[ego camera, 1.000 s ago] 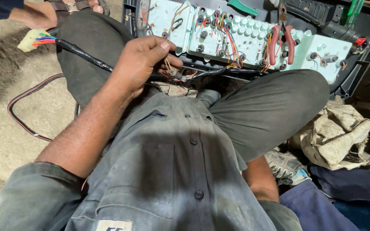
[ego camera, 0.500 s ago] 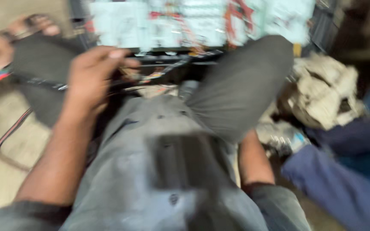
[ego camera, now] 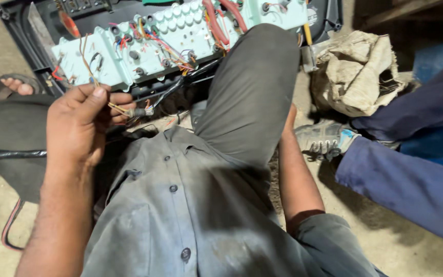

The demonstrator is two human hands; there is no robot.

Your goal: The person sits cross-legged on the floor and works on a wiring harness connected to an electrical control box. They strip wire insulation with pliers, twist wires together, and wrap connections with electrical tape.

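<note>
the pale green instrument panel (ego camera: 180,38), its back bristling with coloured wires, lies across the top of the view in a black housing (ego camera: 37,46). the person's raised knee (ego camera: 252,87) covers the panel's right part. at 3 o'clock from the knee sit a crumpled sack (ego camera: 357,72) and another person's blue sleeve (ego camera: 411,179). the left hand (ego camera: 80,125) pinches thin yellow wires (ego camera: 116,107) between thumb and fingers, the wires running from the hand toward 12 o'clock up to the panel. the right hand seems hidden behind the knee, so its grip cannot be told.
</note>
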